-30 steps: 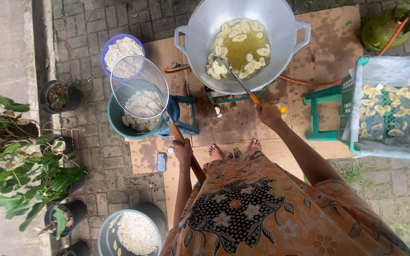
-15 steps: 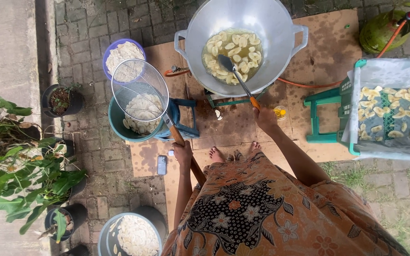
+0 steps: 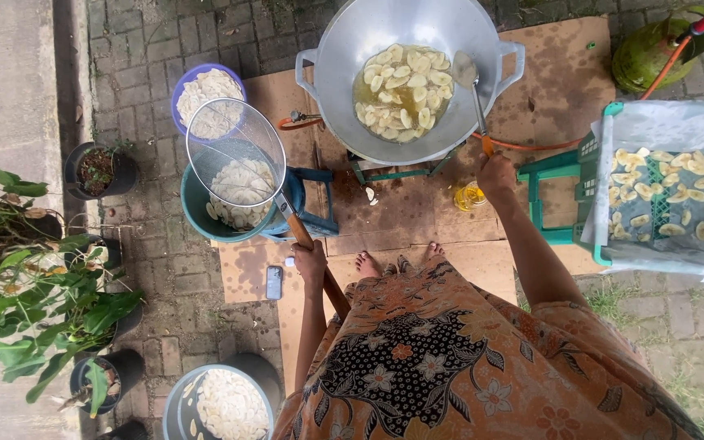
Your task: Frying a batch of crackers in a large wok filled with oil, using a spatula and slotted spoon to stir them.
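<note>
The big metal wok (image 3: 405, 77) sits on its burner with pale chips (image 3: 401, 90) afloat in oil. The right hand (image 3: 495, 173) is closed round the handle of a ladle (image 3: 466, 72) whose bowl rests at the oil's right edge — best stirred slowly, bowl kept low, so nothing splashes. The left hand (image 3: 311, 262) grips a wire skimmer (image 3: 234, 152), held level over a teal bucket (image 3: 205, 213) of raw slices. The flame is hidden — and the fingers are too small to make out.

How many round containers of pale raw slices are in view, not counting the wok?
3. A purple bowl at upper left, a teal bucket under the mesh skimmer held by the left hand, and a grey bucket at the bottom edge, partly cut off.
</note>
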